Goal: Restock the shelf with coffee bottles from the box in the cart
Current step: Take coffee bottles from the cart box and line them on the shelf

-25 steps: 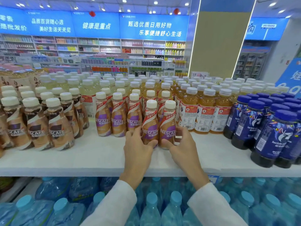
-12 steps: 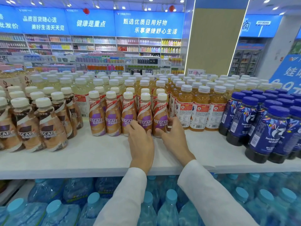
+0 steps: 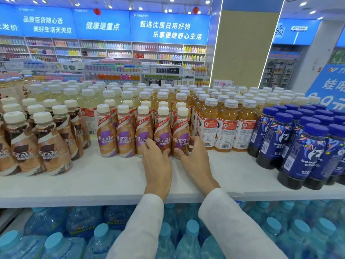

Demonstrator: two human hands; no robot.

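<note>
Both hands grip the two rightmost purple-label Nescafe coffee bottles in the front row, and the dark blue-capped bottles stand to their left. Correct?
One slip: the head view shows the dark blue-capped bottles to their right, past the amber tea bottles. The left hand and right hand do grip the two rightmost purple-label Nescafe coffee bottles.

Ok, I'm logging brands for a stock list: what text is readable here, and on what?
"NESCAFE": purple-label coffee bottles, also brown-label coffee bottles.
"luckin": dark blue bottles.
"健康是重点": blue overhead banner.
Fine print on amber drink bottles: too small to read.
</note>
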